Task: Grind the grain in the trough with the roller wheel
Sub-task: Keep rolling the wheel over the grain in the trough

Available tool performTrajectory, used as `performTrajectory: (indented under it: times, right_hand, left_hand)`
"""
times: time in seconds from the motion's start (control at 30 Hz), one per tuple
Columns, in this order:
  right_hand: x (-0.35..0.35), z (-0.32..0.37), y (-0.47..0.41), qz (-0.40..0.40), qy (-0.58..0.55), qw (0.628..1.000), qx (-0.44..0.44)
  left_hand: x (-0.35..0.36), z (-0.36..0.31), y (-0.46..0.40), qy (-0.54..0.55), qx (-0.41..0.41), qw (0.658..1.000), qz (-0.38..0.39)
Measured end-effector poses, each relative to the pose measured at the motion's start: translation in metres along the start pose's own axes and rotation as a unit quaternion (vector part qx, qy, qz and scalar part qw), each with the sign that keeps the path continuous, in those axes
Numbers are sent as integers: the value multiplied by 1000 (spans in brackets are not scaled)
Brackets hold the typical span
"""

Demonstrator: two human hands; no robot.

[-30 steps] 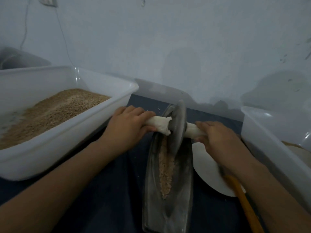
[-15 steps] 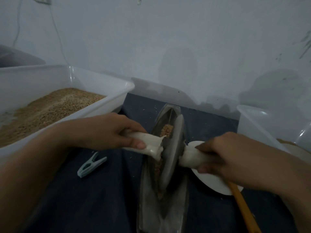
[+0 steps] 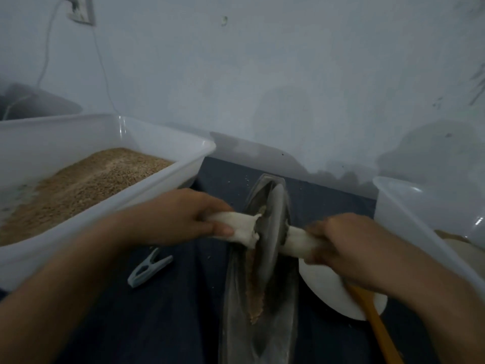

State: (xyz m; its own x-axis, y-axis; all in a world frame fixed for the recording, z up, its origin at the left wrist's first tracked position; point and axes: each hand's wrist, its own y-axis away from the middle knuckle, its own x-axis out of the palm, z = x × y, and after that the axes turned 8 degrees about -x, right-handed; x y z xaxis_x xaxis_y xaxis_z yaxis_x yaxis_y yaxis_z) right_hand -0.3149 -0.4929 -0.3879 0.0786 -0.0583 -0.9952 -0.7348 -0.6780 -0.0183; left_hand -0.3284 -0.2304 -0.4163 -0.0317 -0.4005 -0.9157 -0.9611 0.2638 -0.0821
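While gripping cloth-wrapped axle, my left hand [image 3: 181,219] and right hand [image 3: 349,248] are curling around roller wheel [image 3: 273,232] standing in trough [image 3: 236,311]; no readable writing.

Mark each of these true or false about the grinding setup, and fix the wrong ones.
1. Both hands grip the wrapped axle of the roller wheel, the left hand on one side and the right hand on the other. True.
2. The wheel stands outside the trough, on the cloth. False: its edge sits inside the trough, over the line of grain.
3. The tub on the left holds grain. True.
4. The clothespin is clipped to that tub's rim. False: it lies loose on the dark surface, in front of the tub.
5. An orange handle rests across the white plate. True.
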Motion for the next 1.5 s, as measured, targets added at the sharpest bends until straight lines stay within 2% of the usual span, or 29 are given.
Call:
performTrajectory:
  times: [0.1, 0.17, 0.27, 0.33, 0.4, 0.5, 0.57, 0.67, 0.77, 0.83, 0.9, 1.0, 1.1, 1.2, 1.27, 1.33, 1.4, 1.5]
  right_hand:
    - [-19, 10, 21, 66, -27, 997, -20]
    - [-26, 13, 28, 90, -55, 994, -18]
    - [-18, 11, 22, 66, -42, 997, -10]
    - [-5, 4, 8, 18, -29, 999, 16]
    - [12, -5, -9, -37, -15, 998, 44]
    - [33, -14, -25, -133, -4, 989, 63]
    - [38, -17, -25, -151, 6, 987, 61]
    - [28, -15, -20, -97, 14, 994, 41]
    - [8, -1, -6, -37, 30, 999, -6]
    - [-7, 8, 9, 11, 0, 999, -32]
    - [-21, 12, 22, 59, -30, 997, -41]
    - [-24, 14, 27, 64, -39, 997, -35]
    - [-7, 9, 10, 4, -29, 1000, -6]
    - [15, -5, -15, -72, -4, 997, 38]
    - [25, -12, -25, -94, 13, 994, 55]
    - [30, -16, -27, -100, 22, 993, 61]
    - [26, -15, -23, -91, 18, 994, 48]
    - [11, -4, -10, -43, 32, 999, 5]
  left_hand:
    - [-13, -2, 12, 45, 31, 995, 82]
    - [-15, -4, 14, 51, 49, 994, 86]
    - [-12, -5, 10, 38, 25, 997, 68]
    - [-3, -2, 3, 12, -8, 1000, 28]
    - [11, 0, -6, -77, -27, 994, -69]
    - [35, -3, -16, -204, -42, 953, -220]
    - [39, -5, -20, -218, -37, 944, -245]
    - [27, -3, -17, -170, -20, 966, -192]
    - [3, -2, -1, -19, -20, 1000, -16]
    - [-9, -2, 8, 48, 7, 995, 89]
    - [-17, -2, 14, 76, 33, 988, 128]
    - [-17, -4, 14, 90, 38, 988, 123]
    - [-6, -3, 4, 40, -24, 997, 69]
    - [12, -2, -9, -61, -59, 994, -69]
    - [24, -2, -16, -160, -54, 971, -169]
    - [31, -3, -22, -192, -44, 956, -217]
    - [27, -1, -20, -160, -30, 968, -191]
    - [7, 1, -7, -38, -19, 998, -55]
